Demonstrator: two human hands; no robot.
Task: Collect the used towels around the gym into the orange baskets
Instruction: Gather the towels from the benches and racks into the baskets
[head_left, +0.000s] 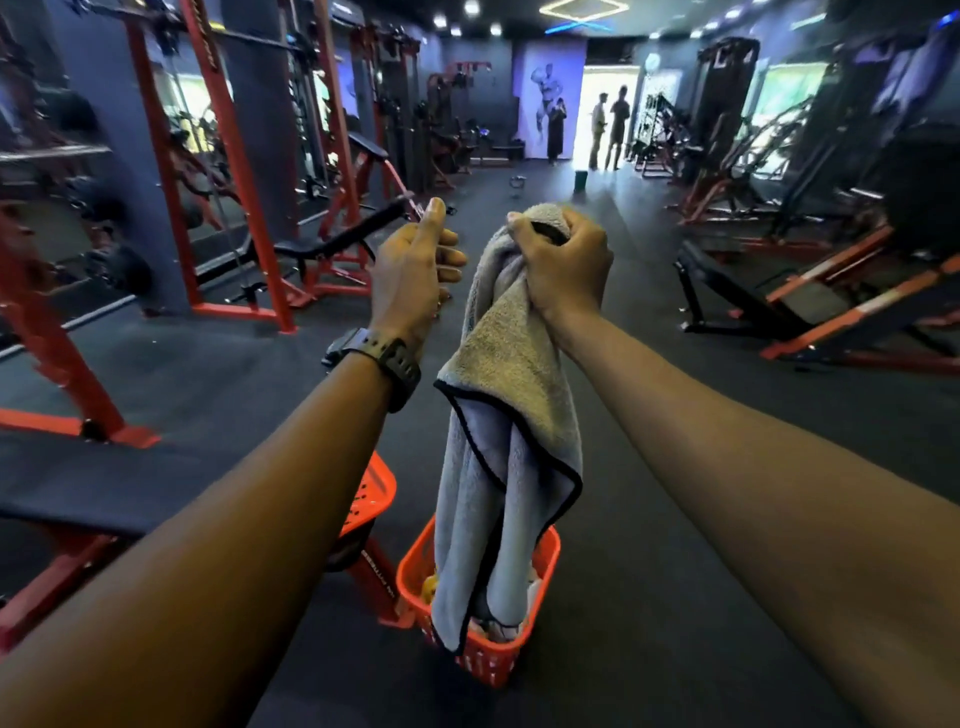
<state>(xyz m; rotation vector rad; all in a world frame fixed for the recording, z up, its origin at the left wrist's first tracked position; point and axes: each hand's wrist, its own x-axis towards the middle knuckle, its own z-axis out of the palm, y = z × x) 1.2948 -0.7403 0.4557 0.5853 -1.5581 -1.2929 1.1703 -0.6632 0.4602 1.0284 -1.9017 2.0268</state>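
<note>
Grey towel (506, 415) hangs bunched from your right hand's (563, 270) closed fist, its tail dipping into the orange basket (545, 545) directly below, while your left hand (415, 265) beside it, loosely curled, holds nothing; next, likely just let go.

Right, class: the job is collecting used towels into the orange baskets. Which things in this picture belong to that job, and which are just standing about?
Part of the job:
- grey towel, gripped by the right hand
- orange basket on the floor below it, with things already inside
- second orange basket, partly hidden behind the left arm

Just standing about:
- black bench
- red rack
- wristwatch
- people at the doorway
</note>
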